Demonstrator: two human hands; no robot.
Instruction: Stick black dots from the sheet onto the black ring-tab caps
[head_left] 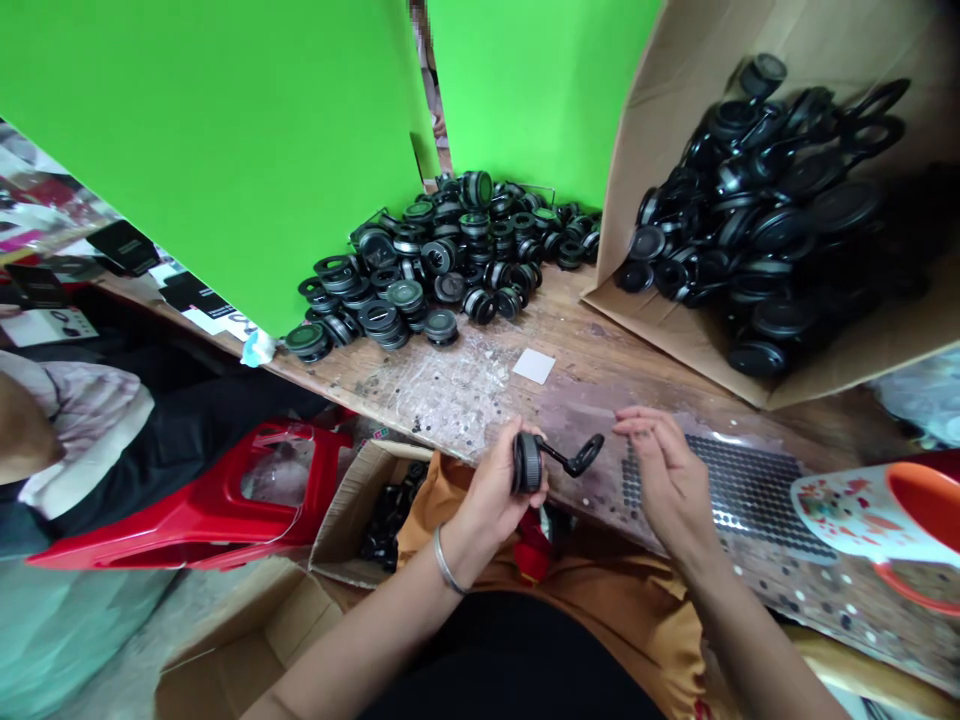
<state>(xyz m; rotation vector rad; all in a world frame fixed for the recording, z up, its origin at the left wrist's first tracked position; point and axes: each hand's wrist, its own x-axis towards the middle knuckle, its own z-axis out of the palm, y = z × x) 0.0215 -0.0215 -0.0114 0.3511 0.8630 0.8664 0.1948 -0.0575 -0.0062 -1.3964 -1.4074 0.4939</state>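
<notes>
My left hand is wrapped round a black round piece with a ribbed edge. From it a thin bent stem runs to the right and ends in a black ring. Over the bench, to the right of the ring and apart from it, is my right hand, thumb and fingertips pinched together. Whatever they may hold is too small to make out. Beneath and beside this hand lies a sheet with rows of dark dots. A small whitish square rests on the bench beyond my hands.
Black round parts are heaped against green panels. At right, a cardboard box holds stemmed black pieces; an orange-and-white mug stands nearer. A red plastic frame, open cartons and another person's sleeve are at left.
</notes>
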